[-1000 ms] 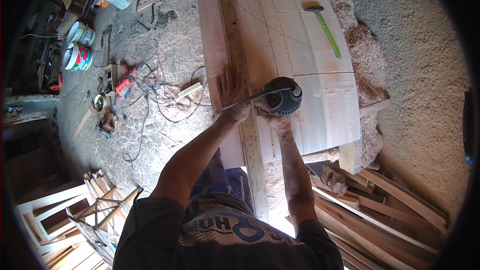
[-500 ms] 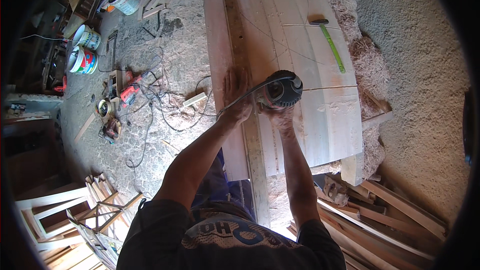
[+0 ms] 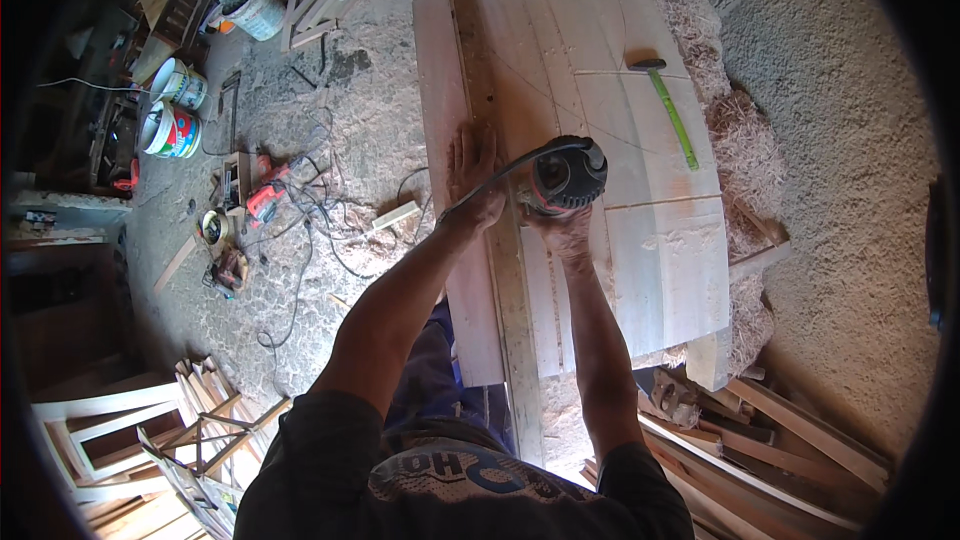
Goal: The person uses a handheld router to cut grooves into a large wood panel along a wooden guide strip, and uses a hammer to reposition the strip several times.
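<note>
Right hand [image 3: 560, 230] is clamped on the power tool [image 3: 567, 178], centre frame, just right of the wood strip [image 3: 509, 285]. Strip runs top to bottom; left hand [image 3: 472, 162] lies unclenched on it.

Large letters [image 3: 440, 463] on shirt [image 3: 325, 480], bucket labels [image 3: 180, 133] — seemingly too small to read

Shirt [image 3: 320, 470]: dark, short-sleeved — bottom of the frame
Front print [image 3: 440, 480]: pale, speckled, lettered, partly blue
Trousers [image 3: 425, 372]: blue — lower centre
Left hand [image 3: 472, 168], right hand [image 3: 558, 228]: bare
</note>
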Demonstrator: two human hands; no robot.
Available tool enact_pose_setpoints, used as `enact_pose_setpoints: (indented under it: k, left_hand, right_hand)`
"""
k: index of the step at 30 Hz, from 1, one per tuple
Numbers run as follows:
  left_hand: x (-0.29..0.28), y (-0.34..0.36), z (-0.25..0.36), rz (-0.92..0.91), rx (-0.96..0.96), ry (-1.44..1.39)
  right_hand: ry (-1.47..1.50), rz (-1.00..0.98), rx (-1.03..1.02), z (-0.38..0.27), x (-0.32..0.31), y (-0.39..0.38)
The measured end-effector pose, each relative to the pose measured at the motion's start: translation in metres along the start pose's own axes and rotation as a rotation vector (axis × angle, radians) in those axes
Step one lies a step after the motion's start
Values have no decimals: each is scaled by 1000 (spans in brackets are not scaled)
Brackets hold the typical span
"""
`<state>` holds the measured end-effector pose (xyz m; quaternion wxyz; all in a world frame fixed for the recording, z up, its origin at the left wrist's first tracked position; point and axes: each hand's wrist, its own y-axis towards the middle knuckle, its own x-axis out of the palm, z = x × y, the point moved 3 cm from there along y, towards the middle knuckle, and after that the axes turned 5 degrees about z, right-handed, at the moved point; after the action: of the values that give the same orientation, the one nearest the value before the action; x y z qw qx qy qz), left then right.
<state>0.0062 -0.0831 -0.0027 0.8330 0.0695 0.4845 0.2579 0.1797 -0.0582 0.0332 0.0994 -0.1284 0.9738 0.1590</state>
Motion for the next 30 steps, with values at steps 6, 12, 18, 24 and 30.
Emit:
enact_pose_setpoints:
  k: [6,12,18,24,30]
  left_hand:
    - [0,24,-5,6,-1,4]
    - [8,46,-18,33,1,-29]
    - [29,64,-32,48,25,-8]
    - [57,80,-64,-56,-52,-159]
    - [29,99,-35,7,4,56]
  right_hand:
    - [62,-10,109,6,8,19]
    - [63,-2,108,11,15,38]
    - [109,-23,183,20,20,57]
    - [86,-51,204,25,32,79]
    - [85,-25,157,16,34,102]
